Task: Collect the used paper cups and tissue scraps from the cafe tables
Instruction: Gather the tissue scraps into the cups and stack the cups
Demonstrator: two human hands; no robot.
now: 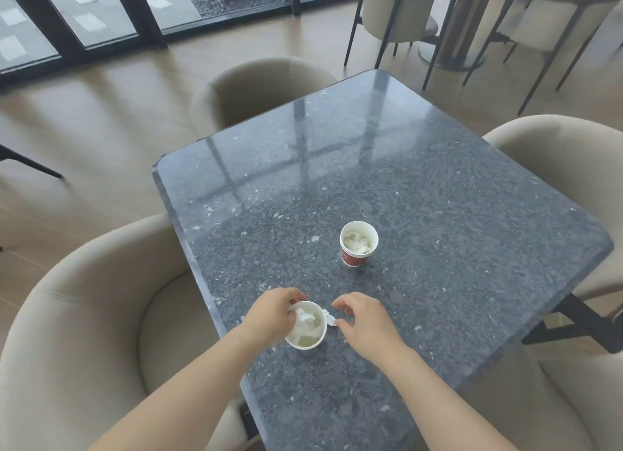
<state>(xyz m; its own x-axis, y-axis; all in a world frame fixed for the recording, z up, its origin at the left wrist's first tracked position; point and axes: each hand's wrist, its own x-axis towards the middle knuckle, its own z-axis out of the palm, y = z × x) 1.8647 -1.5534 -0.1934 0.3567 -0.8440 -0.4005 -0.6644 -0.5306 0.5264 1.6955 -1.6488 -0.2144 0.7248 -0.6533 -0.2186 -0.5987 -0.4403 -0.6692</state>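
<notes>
Two paper cups stand on a dark speckled stone table (421, 194). The near cup (308, 329) is white inside and holds crumpled tissue. My left hand (273, 312) grips its left rim, fingers curled over the edge. A small white tissue scrap (329, 317) lies just right of that cup. My right hand (362, 319) hovers over the scrap with thumb and fingers pinching at it. The far cup (358, 243) is red and white, upright, with tissue inside, and stands apart from both hands.
Beige padded armchairs surround the table: one at the near left (84, 332), one at the far left (263, 86), one at the right (566, 167). Another table and chairs (472, 19) stand at the back right. Glass doors line the far wall.
</notes>
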